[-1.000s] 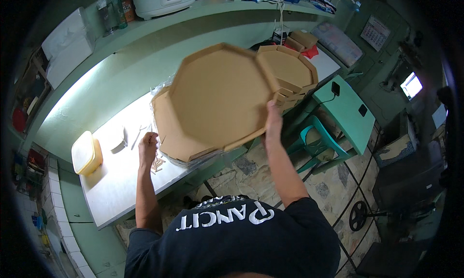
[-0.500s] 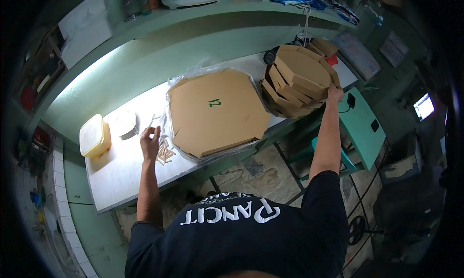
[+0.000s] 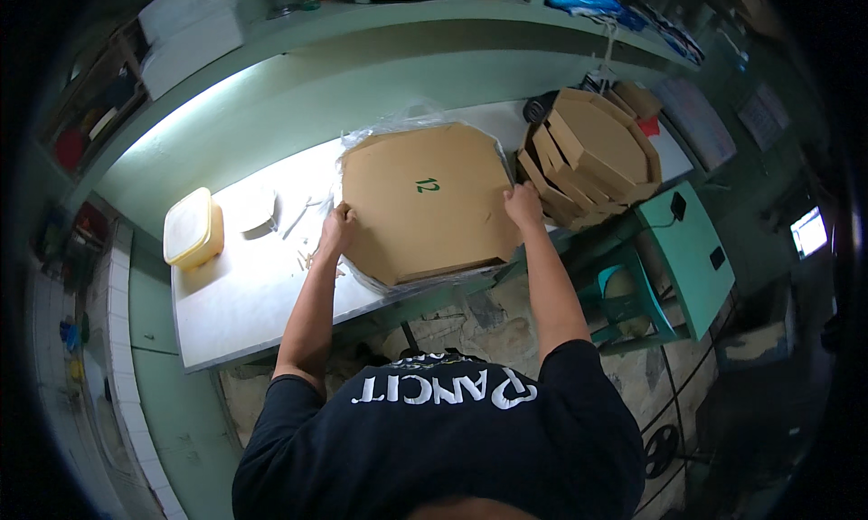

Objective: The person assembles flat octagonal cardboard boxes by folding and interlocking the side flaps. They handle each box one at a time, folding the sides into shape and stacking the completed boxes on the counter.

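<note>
A large brown cardboard box (image 3: pixel 425 226) with cut corners and a green handwritten mark lies face up on the white counter, over clear plastic wrap (image 3: pixel 411 119). At its left edge, my left hand (image 3: pixel 337 228) is closed with the fingers curled over the cardboard. My right hand (image 3: pixel 524 205) grips the opposite edge, close to a stack of folded octagonal cardboard trays (image 3: pixel 601 145). Small wooden pieces (image 3: pixel 306 261) lie beside my left wrist, partly hidden by the forearm.
A lidded yellow tub (image 3: pixel 193 229) and a white round item (image 3: pixel 255 211) rest on the counter's (image 3: pixel 226 316) left part. A green shelf (image 3: pixel 362 24) overhangs the back. To the right stand a green table (image 3: pixel 692 258) and a teal chair (image 3: pixel 633 307).
My right hand has left the tray stack and come left to the large box's right edge. My left hand has moved right, from above the wooden pieces onto the box's left edge.
</note>
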A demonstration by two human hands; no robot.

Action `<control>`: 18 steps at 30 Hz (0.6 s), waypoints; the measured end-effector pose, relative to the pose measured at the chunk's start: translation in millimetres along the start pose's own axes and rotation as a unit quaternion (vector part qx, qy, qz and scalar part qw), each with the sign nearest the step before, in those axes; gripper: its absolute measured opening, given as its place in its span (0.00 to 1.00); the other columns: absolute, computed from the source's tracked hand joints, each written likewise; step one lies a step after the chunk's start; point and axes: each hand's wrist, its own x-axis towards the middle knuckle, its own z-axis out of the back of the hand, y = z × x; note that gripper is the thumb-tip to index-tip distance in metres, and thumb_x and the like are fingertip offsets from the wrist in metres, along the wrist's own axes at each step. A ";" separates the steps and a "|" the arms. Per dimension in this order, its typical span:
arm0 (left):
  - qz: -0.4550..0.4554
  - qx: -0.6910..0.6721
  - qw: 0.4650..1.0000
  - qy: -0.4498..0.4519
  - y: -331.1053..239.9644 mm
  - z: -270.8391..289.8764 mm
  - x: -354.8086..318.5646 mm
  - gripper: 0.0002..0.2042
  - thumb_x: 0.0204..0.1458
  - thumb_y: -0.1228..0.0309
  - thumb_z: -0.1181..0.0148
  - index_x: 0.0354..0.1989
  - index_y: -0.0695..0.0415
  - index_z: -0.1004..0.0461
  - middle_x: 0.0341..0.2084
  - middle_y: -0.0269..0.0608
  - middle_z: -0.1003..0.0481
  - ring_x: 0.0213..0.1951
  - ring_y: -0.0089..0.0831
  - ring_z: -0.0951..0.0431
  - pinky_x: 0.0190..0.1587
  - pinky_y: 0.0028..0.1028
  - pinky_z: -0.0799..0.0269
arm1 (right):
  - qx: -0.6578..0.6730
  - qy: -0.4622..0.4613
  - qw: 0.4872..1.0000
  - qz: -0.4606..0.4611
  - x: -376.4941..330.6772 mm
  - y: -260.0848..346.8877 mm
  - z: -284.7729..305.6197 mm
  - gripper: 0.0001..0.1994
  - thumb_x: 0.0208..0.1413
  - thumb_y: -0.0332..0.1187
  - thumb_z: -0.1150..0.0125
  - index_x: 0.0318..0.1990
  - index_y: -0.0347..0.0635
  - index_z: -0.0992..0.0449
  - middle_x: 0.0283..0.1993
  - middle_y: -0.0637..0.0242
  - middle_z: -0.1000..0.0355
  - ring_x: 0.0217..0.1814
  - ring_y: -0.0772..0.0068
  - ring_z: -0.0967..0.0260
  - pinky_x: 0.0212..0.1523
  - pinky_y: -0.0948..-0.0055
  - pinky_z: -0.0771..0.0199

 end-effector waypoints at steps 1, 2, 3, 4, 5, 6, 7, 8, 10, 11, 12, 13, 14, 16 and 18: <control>0.007 -0.070 0.997 0.014 -1.2 4.2 0.9 0.23 0.56 0.67 0.52 0.60 0.62 0.35 0.45 0.58 0.24 0.42 0.47 0.22 0.45 0.36 0.29 | 0.003 0.021 0.998 -0.055 0.1 -1.5 -4.9 0.18 0.60 0.44 0.47 0.41 0.35 0.23 0.54 0.49 0.36 0.53 0.45 0.33 0.52 0.50 0.28; 0.014 -0.140 0.990 0.010 -3.2 7.5 -0.2 0.24 0.57 0.67 0.52 0.62 0.61 0.36 0.43 0.57 0.23 0.41 0.44 0.22 0.44 0.35 0.29 | 0.008 0.016 0.999 -0.035 0.0 -3.1 -8.6 0.18 0.59 0.43 0.46 0.42 0.35 0.23 0.54 0.49 0.35 0.52 0.46 0.33 0.52 0.51 0.28; 0.041 -0.202 0.978 0.008 -5.6 10.3 -2.4 0.25 0.57 0.66 0.53 0.63 0.61 0.38 0.41 0.56 0.22 0.39 0.42 0.22 0.43 0.35 0.29 | 0.002 0.009 0.999 -0.037 0.6 -4.6 -10.7 0.18 0.58 0.43 0.45 0.42 0.34 0.23 0.54 0.48 0.34 0.52 0.46 0.32 0.52 0.51 0.29; 0.032 -0.226 0.974 -0.003 -8.7 11.8 -4.8 0.25 0.58 0.66 0.52 0.64 0.62 0.40 0.47 0.54 0.25 0.44 0.41 0.24 0.47 0.34 0.31 | -0.004 0.002 0.999 -0.040 1.9 -5.3 -12.3 0.18 0.58 0.43 0.45 0.43 0.34 0.23 0.53 0.48 0.33 0.52 0.46 0.32 0.53 0.52 0.29; 0.042 -0.242 0.969 -0.011 -12.5 11.8 -7.1 0.26 0.58 0.66 0.52 0.65 0.62 0.41 0.52 0.52 0.28 0.49 0.40 0.26 0.51 0.33 0.32 | 0.004 0.002 1.000 -0.031 4.1 -5.7 -12.7 0.19 0.58 0.44 0.46 0.44 0.34 0.23 0.51 0.48 0.32 0.51 0.49 0.31 0.51 0.54 0.29; 0.045 -0.255 0.966 -0.015 -15.5 12.9 -8.3 0.26 0.59 0.66 0.52 0.65 0.63 0.43 0.57 0.50 0.31 0.54 0.39 0.28 0.54 0.31 0.34 | 0.012 0.002 1.000 -0.023 7.2 -6.5 -11.8 0.19 0.59 0.44 0.46 0.45 0.35 0.24 0.48 0.49 0.30 0.50 0.52 0.30 0.50 0.56 0.28; 0.036 -0.245 0.969 -0.018 -17.8 14.4 -8.9 0.26 0.60 0.66 0.52 0.66 0.62 0.43 0.54 0.48 0.29 0.52 0.37 0.28 0.53 0.31 0.33 | 0.004 0.008 1.000 -0.030 8.8 -8.0 -10.1 0.19 0.60 0.44 0.47 0.46 0.35 0.25 0.45 0.49 0.29 0.48 0.54 0.29 0.48 0.59 0.28; 0.020 -0.231 0.973 -0.017 -19.3 16.3 -9.0 0.26 0.60 0.66 0.52 0.66 0.61 0.44 0.51 0.46 0.28 0.49 0.36 0.27 0.51 0.30 0.32 | 0.054 0.071 0.996 -0.025 13.5 -10.4 -4.7 0.18 0.60 0.44 0.47 0.46 0.36 0.25 0.43 0.52 0.28 0.47 0.58 0.29 0.46 0.61 0.28; 0.038 -0.260 0.965 -0.008 -18.8 22.7 -8.2 0.26 0.61 0.65 0.52 0.67 0.60 0.45 0.46 0.44 0.26 0.46 0.33 0.26 0.49 0.30 0.31 | 0.117 0.205 0.971 -0.042 25.4 -16.8 13.4 0.17 0.60 0.42 0.48 0.46 0.38 0.24 0.40 0.57 0.27 0.44 0.64 0.28 0.43 0.65 0.27; 0.071 -0.302 0.951 0.000 -16.7 27.6 -7.0 0.26 0.61 0.65 0.53 0.67 0.59 0.44 0.44 0.42 0.26 0.45 0.31 0.26 0.48 0.30 0.30 | 0.245 0.124 0.954 -0.117 22.0 -16.9 16.3 0.12 0.62 0.37 0.51 0.44 0.40 0.24 0.37 0.64 0.27 0.41 0.72 0.28 0.40 0.70 0.29; 0.103 -0.340 0.935 0.013 -15.1 32.2 -4.6 0.25 0.62 0.65 0.53 0.67 0.59 0.44 0.42 0.41 0.26 0.44 0.29 0.26 0.48 0.30 0.30 | 0.380 0.178 0.897 -0.136 27.3 -23.4 33.8 0.14 0.62 0.32 0.54 0.51 0.41 0.26 0.44 0.66 0.26 0.43 0.72 0.28 0.44 0.70 0.28; 0.096 -0.423 0.900 0.041 -10.4 38.2 -5.5 0.24 0.62 0.65 0.53 0.66 0.57 0.43 0.37 0.39 0.26 0.41 0.28 0.26 0.45 0.32 0.28 | 0.457 0.178 0.869 -0.070 29.1 -26.1 48.2 0.16 0.62 0.30 0.56 0.54 0.41 0.28 0.47 0.66 0.26 0.46 0.72 0.28 0.47 0.70 0.29; 0.096 -0.439 0.892 0.052 -8.2 44.3 -2.5 0.24 0.63 0.63 0.53 0.66 0.57 0.43 0.42 0.43 0.26 0.42 0.32 0.24 0.45 0.32 0.27 | 0.535 0.188 0.823 -0.038 30.7 -27.4 63.9 0.18 0.63 0.29 0.57 0.58 0.41 0.30 0.50 0.66 0.26 0.50 0.72 0.29 0.50 0.71 0.29; 0.085 -0.457 0.885 0.036 -2.9 55.7 -0.5 0.24 0.64 0.62 0.55 0.65 0.59 0.42 0.50 0.54 0.28 0.47 0.40 0.25 0.49 0.36 0.27 | 0.572 0.226 0.786 0.064 36.2 -21.9 96.1 0.19 0.60 0.24 0.57 0.58 0.40 0.29 0.53 0.67 0.28 0.53 0.74 0.30 0.55 0.73 0.32; 0.053 -0.466 0.881 0.053 1.2 70.2 -0.8 0.23 0.65 0.60 0.58 0.64 0.61 0.41 0.51 0.59 0.30 0.49 0.43 0.25 0.51 0.38 0.27 | 0.475 0.249 0.837 0.110 44.2 -2.5 121.7 0.17 0.61 0.28 0.50 0.57 0.40 0.28 0.53 0.66 0.27 0.54 0.76 0.31 0.58 0.74 0.34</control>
